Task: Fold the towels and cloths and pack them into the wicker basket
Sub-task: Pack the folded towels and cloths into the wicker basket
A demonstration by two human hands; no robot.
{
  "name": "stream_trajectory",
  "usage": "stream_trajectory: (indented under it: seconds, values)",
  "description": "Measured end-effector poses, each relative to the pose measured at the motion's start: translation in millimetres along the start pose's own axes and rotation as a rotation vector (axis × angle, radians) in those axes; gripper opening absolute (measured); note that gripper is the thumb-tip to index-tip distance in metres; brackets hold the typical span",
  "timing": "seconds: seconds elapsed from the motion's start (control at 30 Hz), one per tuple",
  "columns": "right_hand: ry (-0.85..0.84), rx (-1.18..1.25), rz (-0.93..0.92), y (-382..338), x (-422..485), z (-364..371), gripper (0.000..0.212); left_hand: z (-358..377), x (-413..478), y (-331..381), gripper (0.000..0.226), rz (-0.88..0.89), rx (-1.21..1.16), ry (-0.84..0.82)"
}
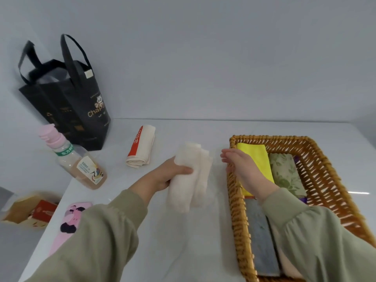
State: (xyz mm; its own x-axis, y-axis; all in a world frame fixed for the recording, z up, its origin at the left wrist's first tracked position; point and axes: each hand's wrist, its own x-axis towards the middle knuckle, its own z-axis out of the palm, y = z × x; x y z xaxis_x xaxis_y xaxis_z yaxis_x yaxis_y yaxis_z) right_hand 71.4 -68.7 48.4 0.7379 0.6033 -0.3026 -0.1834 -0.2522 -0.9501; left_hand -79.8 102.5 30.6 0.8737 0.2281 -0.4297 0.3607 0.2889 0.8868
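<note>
The left hand (173,177) grips a folded cream towel (191,180) at the centre of the frame, over the counter (183,245). The right hand (242,169) is released, fingers extended, above the left rim of the wicker basket (317,153). The step in hand is judged to be packing, as the basket already holds a yellow cloth (256,155), a green floral cloth (286,174) and a grey towel (262,241); the next move calls for carrying the towel rightward into it, fold kept closed.

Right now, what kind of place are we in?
Probably a plain indoor room, maybe a home or workroom: a smooth white table stands against a bare pale wall, with a black handled shopping bag and a brown wicker basket of folded cloths on it.
</note>
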Motion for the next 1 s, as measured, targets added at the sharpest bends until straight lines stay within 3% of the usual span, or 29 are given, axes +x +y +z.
stream_trajectory:
  seconds: [0.1,0.2,0.3,0.43,0.57,0.67,0.8,1.0]
  values:
    - [-0.024,0.244,0.180,-1,1,-11,0.031,33,0,26,0.054,0.083,-0.170,-0.064]
    - [-0.195,0.394,0.293,-7,-11,-26,0.059,66,0,47,0.043,0.134,-0.233,-0.066]
    - [-0.329,0.503,0.289,-16,-27,-42,0.075,97,6,53,0.054,0.231,-0.227,0.099]
    - [-0.357,0.246,0.200,-24,-40,-65,0.063,139,17,47,0.054,0.325,-0.229,0.464]
    - [-0.325,-0.283,-0.012,-31,-53,-83,0.061,177,28,48,0.071,0.269,-0.222,0.595]
    - [-0.291,-0.330,-0.060,-37,-56,-103,0.045,190,34,53,0.083,0.193,-0.296,0.470]
    - [-0.441,-0.391,-0.024,-38,-57,-135,0.040,185,36,64,0.080,0.157,-0.363,0.293]
    - [-0.628,-0.408,0.123,-20,-59,-182,0.045,192,37,77,0.050,0.037,0.165,0.177]
